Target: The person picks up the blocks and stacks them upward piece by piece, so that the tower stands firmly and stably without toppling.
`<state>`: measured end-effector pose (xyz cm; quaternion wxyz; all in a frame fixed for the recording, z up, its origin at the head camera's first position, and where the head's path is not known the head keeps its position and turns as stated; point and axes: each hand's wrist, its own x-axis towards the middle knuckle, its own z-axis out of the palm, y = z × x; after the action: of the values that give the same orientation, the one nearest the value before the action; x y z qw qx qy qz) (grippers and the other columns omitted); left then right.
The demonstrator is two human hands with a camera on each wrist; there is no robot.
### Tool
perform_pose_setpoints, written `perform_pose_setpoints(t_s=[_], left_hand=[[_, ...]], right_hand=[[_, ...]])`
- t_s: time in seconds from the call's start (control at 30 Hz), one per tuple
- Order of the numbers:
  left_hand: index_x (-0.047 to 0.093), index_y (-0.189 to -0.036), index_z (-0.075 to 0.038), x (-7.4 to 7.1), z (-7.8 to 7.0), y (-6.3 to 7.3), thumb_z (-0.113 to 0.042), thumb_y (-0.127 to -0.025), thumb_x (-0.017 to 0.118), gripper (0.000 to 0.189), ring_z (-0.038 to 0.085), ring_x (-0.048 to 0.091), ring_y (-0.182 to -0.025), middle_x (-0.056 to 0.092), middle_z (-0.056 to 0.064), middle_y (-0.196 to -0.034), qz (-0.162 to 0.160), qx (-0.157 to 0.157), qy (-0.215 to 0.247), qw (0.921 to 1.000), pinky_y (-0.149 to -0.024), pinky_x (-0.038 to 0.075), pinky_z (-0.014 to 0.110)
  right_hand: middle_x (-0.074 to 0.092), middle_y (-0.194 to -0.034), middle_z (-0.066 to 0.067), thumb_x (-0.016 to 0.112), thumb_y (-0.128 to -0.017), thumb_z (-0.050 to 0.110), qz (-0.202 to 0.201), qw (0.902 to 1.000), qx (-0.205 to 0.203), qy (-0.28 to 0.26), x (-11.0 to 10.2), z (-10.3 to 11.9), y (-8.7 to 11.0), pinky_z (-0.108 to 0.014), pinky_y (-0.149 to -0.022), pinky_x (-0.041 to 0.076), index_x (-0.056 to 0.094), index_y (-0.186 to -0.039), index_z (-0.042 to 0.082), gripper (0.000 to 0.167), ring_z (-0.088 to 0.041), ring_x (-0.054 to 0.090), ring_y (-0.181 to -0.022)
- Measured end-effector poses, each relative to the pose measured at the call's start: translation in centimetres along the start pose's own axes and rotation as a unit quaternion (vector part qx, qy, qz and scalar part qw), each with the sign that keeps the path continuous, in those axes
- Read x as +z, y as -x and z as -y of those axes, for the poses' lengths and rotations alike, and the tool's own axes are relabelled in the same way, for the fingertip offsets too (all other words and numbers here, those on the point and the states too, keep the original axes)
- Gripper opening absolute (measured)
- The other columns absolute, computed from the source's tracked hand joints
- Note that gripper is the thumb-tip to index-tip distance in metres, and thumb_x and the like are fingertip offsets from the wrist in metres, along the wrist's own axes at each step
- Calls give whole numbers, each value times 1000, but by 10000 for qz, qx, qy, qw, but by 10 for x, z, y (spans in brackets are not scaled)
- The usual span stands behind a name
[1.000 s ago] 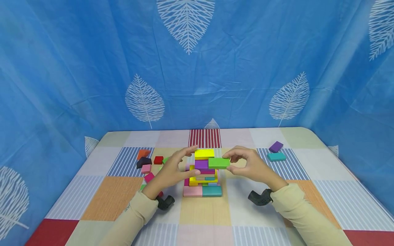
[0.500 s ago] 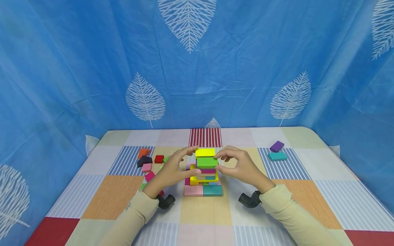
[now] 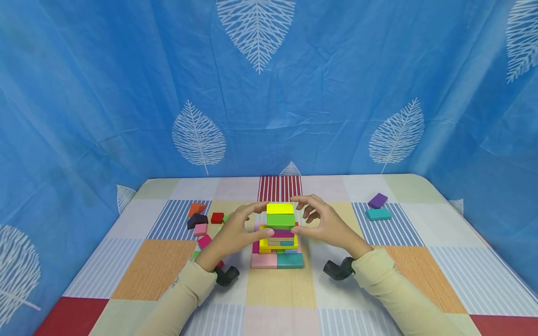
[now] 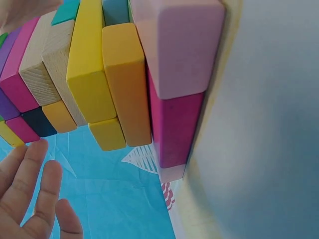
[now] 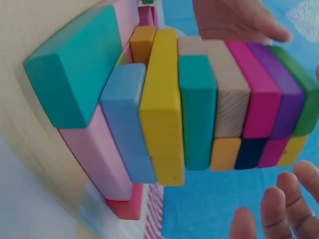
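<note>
At lower centre, my left hand [image 3: 236, 235] and right hand [image 3: 327, 226], fingers spread and loosely bent, flank a block tower [image 3: 280, 234]; a green block [image 3: 280, 221] tops its near side.

You have no text, label, brand, number or sign that can be read in any of the three views. On your left sleeve [image 3: 187, 288], toward the wrist end, there is a small grey mark [image 3: 174, 282], too small for you to tell whether it is lettering.
</note>
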<state>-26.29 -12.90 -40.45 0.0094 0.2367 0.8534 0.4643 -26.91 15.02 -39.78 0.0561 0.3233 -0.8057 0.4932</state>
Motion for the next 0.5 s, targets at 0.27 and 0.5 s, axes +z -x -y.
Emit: perform_pose_setpoints(t_s=[0.27,0.5], left_hand=[[55,-157,-5,1,0,1,-25,-96,84,70,37,56,-137,63,16,-147,-31,11,13,10000,-114,45,65],[53,-159,-7,-3,0,0,-27,-96,84,73,38,56,-137,62,17,-149,73,55,-12,10000,-113,46,64]], right_hand=[[60,-118,-17,85,-92,11,368,9956,587,-629,-1,-7,-3,-30,-85,58,59,-146,-7,62,-44,58,-100],[61,-127,-20,84,-92,14,365,9956,520,-687,0,-12,-4,-34,-90,57,57,-147,-7,65,-39,58,-108]])
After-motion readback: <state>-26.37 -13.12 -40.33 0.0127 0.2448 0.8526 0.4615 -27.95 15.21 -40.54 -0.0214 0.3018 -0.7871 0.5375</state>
